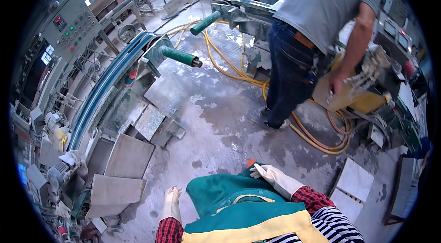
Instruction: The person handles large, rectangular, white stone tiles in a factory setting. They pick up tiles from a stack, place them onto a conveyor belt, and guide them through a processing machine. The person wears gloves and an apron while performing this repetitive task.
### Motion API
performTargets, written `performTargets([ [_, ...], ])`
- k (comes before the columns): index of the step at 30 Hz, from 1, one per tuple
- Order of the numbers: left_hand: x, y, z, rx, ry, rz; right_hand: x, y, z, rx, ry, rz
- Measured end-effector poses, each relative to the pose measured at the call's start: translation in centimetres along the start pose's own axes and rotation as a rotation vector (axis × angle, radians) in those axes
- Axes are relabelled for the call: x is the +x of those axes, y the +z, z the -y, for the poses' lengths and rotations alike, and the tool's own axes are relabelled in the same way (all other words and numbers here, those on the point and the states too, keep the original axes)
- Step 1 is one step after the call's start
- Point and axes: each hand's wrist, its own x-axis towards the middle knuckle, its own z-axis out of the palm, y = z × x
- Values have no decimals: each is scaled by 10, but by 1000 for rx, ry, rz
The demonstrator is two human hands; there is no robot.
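Note:
Both of my hands wear cream rubber gloves, with red-and-black checked cuffs behind them. My left hand (pixel 172 201) hangs beside the green apron (pixel 216 192), its fingers curled in and nothing seen in them. Across the apron's right side reaches my right hand (pixel 273 178), fingers stretched and a little apart, holding nothing. By its fingertips shows a small orange-red patch (pixel 251 162), mostly hidden behind the apron and too small to name. Neither hand touches the machinery.
A person in a grey shirt (pixel 321 4) bends over equipment at the right. Yellow hoses (pixel 317 142) loop across the wet, stained floor. Along the left runs a blue-belted conveyor (pixel 98 84) below a control panel (pixel 71 27). A green roller (pixel 181 56) juts out; flat slabs (pixel 117 190) lean nearby.

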Motion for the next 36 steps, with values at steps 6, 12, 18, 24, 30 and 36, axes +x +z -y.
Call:
performTargets([
  [6,65,66,-100,-247,-3,89,106,-43,201,-381,58,45],
  [12,118,80,-187,-254,-55,-12,287,-82,309,-708,15,-11],
  [18,219,80,-270,-667,-267,-310,381,-91,436,-486,14,141],
  [24,411,105,-402,-788,-102,-341,482,-190,462,-560,149,11],
  [30,510,194,-614,-607,298,-275,547,-289,466,-437,250,-104],
  [36,552,281,-724,-522,451,-138,632,-370,511,-574,228,-265],
])
